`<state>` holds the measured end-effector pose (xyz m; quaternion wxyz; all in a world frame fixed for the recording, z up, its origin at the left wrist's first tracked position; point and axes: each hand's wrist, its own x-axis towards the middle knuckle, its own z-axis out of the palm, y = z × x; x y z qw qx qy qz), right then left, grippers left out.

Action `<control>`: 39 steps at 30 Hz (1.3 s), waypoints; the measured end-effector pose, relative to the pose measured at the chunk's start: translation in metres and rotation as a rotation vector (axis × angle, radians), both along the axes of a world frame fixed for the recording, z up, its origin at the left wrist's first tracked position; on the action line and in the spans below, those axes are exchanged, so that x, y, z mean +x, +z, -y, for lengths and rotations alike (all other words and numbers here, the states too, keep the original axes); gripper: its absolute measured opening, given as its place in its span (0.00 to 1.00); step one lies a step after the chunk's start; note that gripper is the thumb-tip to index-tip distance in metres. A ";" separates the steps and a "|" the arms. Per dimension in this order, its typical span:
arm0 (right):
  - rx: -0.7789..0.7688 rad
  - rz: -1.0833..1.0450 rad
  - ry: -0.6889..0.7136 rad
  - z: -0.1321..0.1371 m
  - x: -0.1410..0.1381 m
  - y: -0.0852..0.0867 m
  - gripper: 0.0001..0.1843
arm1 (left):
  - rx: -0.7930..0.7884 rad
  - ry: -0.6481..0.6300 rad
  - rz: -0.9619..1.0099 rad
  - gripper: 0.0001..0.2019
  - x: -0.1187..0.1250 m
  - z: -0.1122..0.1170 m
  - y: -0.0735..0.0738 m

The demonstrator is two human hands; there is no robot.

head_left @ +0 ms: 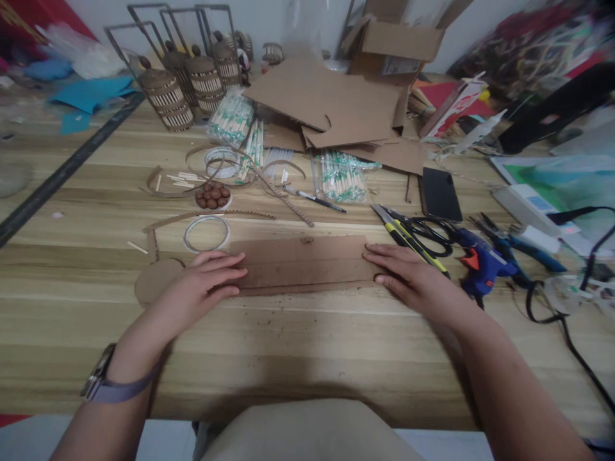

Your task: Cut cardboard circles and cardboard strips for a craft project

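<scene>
A long piece of brown cardboard (307, 262) lies flat on the wooden table, with creases or layers running along it. My left hand (202, 285) rests at its left end, fingers stretched out over the edge. At the opposite end, my right hand (408, 275) touches the cardboard with its fingertips, fingers extended and apart. A round cardboard disc (152, 282) sits partly under my left wrist. Just beyond my left hand is a roll of tape (206, 234). Close to my right hand lie a yellow-black utility knife (413, 242) and black-handled scissors (430, 234).
Right side: a blue glue gun (487, 259), pliers (523, 246), a phone (441, 194) and cables. Further back: brown balls (212, 195), a pen (317, 200), wrapped sticks (342, 178), cardboard sheets (327, 96), small lanterns (166, 99). A dark bar (67, 169) lies left.
</scene>
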<state>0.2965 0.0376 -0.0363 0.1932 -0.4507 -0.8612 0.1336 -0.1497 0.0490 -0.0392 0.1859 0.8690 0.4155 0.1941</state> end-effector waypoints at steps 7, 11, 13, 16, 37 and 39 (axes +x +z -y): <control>0.004 -0.004 -0.004 0.000 0.000 0.000 0.21 | -0.027 0.004 -0.019 0.20 0.000 0.001 0.002; -0.003 0.000 -0.003 0.000 0.000 0.001 0.21 | -0.014 -0.010 -0.014 0.20 -0.001 0.000 0.002; 0.000 0.005 -0.004 0.000 0.000 0.002 0.21 | -0.005 -0.018 -0.008 0.20 -0.001 0.000 0.001; 0.007 0.014 -0.007 0.000 0.000 0.002 0.21 | 0.006 -0.022 0.001 0.19 -0.001 0.000 0.001; -0.040 0.018 -0.031 0.000 -0.001 0.003 0.22 | -0.049 -0.011 0.014 0.17 0.000 0.000 0.004; -0.035 0.016 -0.026 0.000 -0.001 0.003 0.21 | -0.044 -0.013 0.016 0.17 -0.001 0.000 0.004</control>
